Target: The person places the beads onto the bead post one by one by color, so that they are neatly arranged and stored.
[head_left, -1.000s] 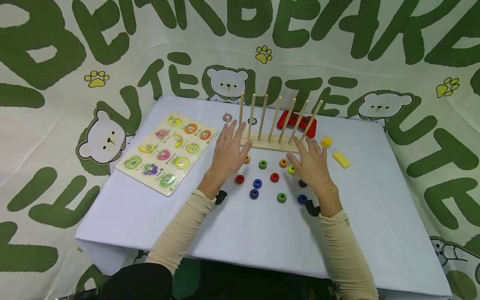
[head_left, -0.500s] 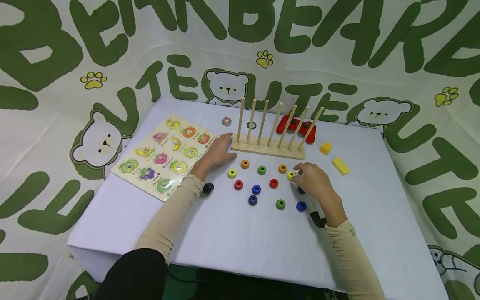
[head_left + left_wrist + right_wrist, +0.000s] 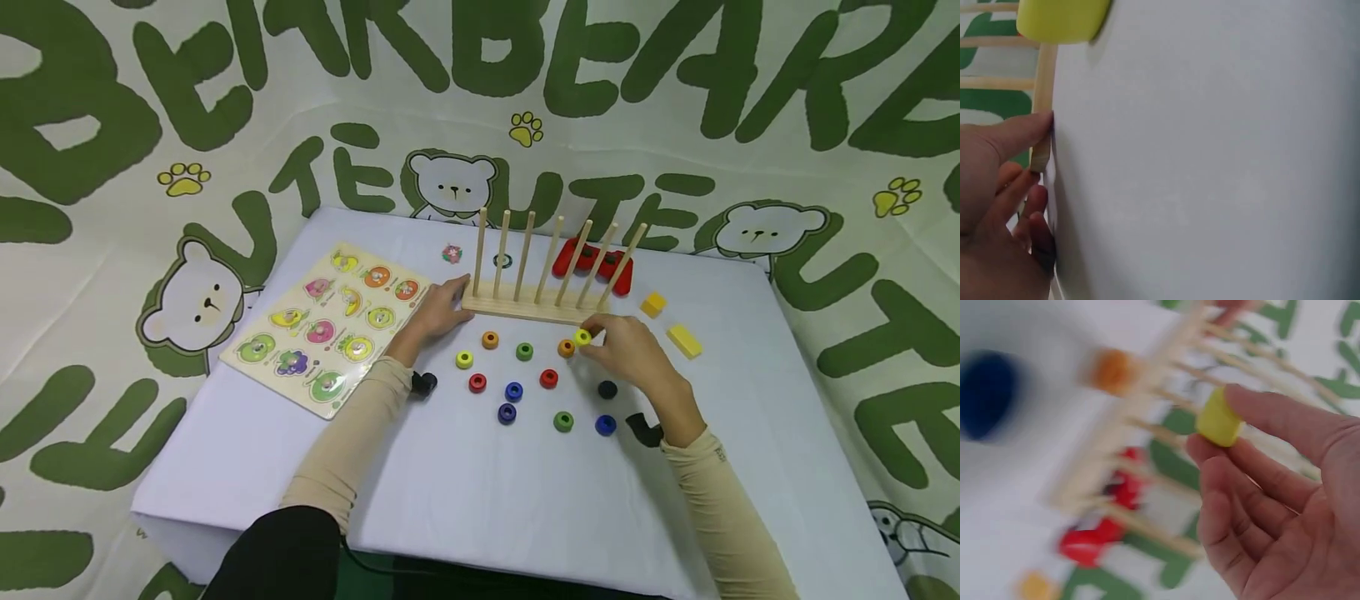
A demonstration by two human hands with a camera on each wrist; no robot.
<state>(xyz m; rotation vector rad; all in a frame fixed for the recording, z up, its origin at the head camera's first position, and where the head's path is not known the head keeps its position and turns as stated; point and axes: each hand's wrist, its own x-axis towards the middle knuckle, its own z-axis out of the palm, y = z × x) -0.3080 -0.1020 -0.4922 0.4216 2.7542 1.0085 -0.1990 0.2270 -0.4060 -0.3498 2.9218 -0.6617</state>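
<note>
My right hand [image 3: 632, 352] pinches a yellow wooden bead [image 3: 582, 337] between thumb and fingertips, raised in front of the rack. In the right wrist view this bead [image 3: 1218, 419] overlaps the rack's pegs. A wooden peg rack [image 3: 525, 309] with a row of several upright bare pegs stands at mid-table. My left hand [image 3: 441, 310] holds the left end of its base, thumb on the front edge and fingers behind, as the left wrist view shows. Before the rack lie loose beads, among them an orange bead [image 3: 566, 348], a green bead [image 3: 524, 352] and a red bead [image 3: 549, 379].
A fruit puzzle board [image 3: 300, 358] lies at the left, under my left forearm's edge. Behind the rack are a red game controller [image 3: 617, 273] and small stickers. Yellow blocks, one a long block [image 3: 684, 341], lie to the right. A patterned cloth hangs behind the table.
My left hand went from above the rack down to its left end. My right hand dropped to the yellow bead, took it, and lifted it toward the rack.
</note>
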